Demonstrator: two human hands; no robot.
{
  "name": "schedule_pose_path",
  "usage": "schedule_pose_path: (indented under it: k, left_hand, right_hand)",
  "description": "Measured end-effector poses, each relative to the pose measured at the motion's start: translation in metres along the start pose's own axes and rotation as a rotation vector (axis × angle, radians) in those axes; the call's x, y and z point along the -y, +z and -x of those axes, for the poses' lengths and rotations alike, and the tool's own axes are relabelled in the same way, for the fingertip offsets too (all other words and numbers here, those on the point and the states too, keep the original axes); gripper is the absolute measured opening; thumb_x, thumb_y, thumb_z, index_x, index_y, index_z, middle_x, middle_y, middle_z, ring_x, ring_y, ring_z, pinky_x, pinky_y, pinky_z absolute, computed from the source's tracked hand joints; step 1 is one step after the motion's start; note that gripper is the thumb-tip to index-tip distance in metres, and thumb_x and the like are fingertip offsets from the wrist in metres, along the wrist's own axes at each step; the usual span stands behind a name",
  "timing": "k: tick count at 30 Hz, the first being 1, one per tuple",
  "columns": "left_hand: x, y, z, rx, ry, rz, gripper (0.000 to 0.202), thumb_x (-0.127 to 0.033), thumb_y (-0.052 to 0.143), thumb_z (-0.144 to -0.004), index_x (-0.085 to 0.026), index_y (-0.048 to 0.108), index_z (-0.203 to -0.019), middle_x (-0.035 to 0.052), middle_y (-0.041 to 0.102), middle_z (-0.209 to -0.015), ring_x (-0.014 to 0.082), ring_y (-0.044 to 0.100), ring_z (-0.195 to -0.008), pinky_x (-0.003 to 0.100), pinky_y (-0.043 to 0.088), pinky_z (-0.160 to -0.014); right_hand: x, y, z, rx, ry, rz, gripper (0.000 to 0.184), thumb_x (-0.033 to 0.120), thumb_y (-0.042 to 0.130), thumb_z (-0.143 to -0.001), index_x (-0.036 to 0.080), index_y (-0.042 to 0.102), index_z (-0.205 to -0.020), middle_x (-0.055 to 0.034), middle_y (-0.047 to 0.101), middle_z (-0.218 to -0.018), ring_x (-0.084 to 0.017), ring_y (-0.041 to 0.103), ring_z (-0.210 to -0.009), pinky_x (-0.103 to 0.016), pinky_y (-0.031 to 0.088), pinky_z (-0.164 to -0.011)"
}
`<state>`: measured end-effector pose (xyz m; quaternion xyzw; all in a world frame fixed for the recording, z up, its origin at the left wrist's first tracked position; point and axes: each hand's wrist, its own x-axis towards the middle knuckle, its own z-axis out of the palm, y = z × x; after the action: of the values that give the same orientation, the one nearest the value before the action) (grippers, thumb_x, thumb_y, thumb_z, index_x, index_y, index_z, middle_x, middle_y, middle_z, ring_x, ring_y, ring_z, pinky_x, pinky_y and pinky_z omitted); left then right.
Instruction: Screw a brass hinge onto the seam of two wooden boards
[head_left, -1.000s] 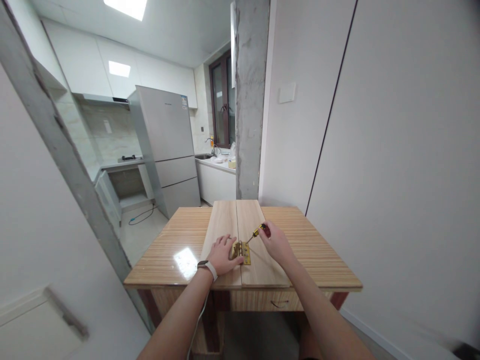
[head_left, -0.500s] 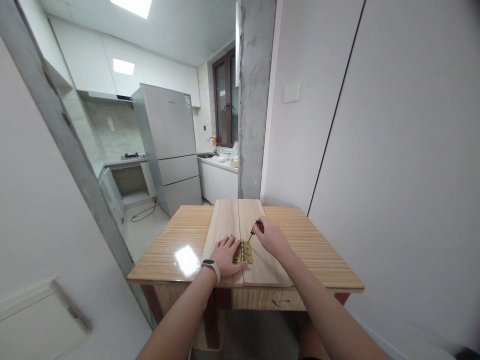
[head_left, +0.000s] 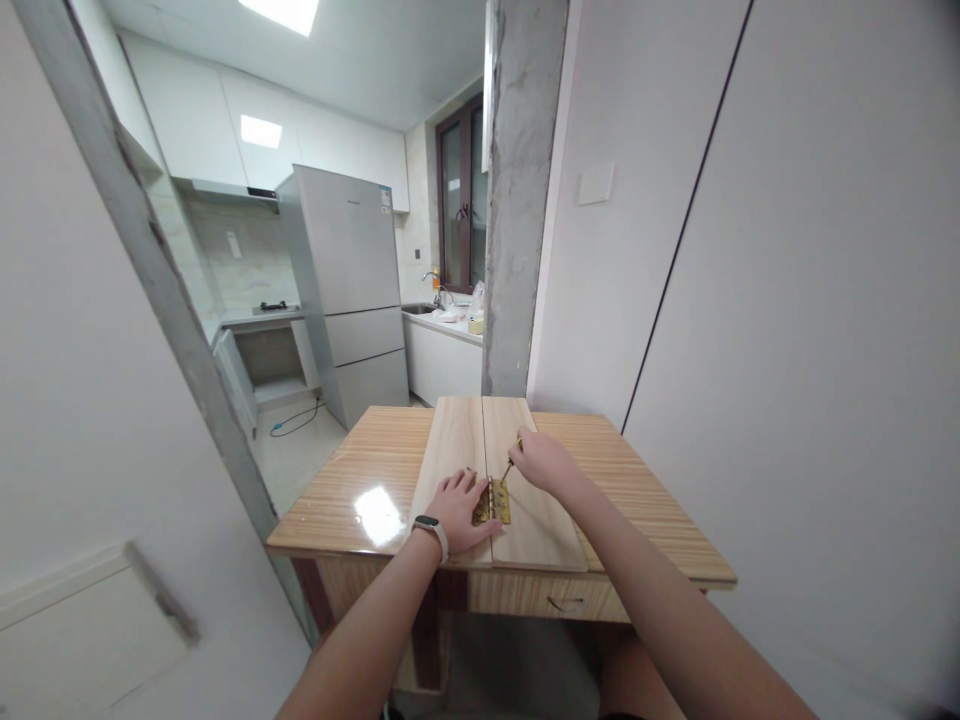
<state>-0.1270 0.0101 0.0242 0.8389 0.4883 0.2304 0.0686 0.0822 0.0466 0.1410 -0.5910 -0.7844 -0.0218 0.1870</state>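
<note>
Over the brass hinge, your left hand lies spread, partly covering it, likely steadying it where two boards meet. Just beyond, your right hand is wrapped round a slanted screwdriver, tip near the hinge. Well past the hinge stand a concrete pillar and a refrigerator.

I stand in a home, facing its kitchen: left of the fridge are a stove and a range hood; right of the fridge, a sink with a faucet; above the fridge, white cabinets.
</note>
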Motion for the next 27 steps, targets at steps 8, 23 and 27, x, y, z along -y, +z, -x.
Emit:
schedule_pose_path:
  k: [8,23,27]
  left_hand:
    - [-0.003,-0.004,0.002,0.004,0.023,-0.051,0.078,-0.073,0.052,-0.086,-0.025,0.047,-0.147,0.0151,0.044,-0.153,0.0384,0.034,-0.143,0.053,0.023,-0.117]
    - [-0.001,-0.001,0.002,0.042,0.01,-0.133,0.083,-0.08,0.041,-0.087,-0.026,0.043,-0.149,0.0129,0.04,-0.156,0.0384,0.032,-0.144,0.056,0.022,-0.118]
    - [0.0,0.0,0.002,0.029,0.02,-0.134,0.082,-0.08,0.041,-0.087,-0.026,0.044,-0.149,0.0134,0.041,-0.155,0.0382,0.032,-0.144,0.056,0.022,-0.118]
  right_hand:
    - [0.019,-0.012,-0.029,0.147,0.092,0.127,0.029,0.027,0.054,-0.091,0.011,0.077,-0.099,-0.0256,0.075,-0.1,-0.032,0.073,-0.091,-0.034,0.05,-0.071]
    - [0.038,-0.022,-0.042,0.42,-0.101,0.318,0.032,0.029,0.065,-0.091,0.005,0.075,-0.109,-0.0247,0.073,-0.113,-0.033,0.071,-0.105,-0.031,0.054,-0.08]
    - [0.035,-0.025,-0.04,0.41,-0.149,0.326,0.033,0.033,0.063,-0.093,0.006,0.075,-0.109,-0.0244,0.073,-0.111,-0.031,0.071,-0.106,-0.03,0.052,-0.081]
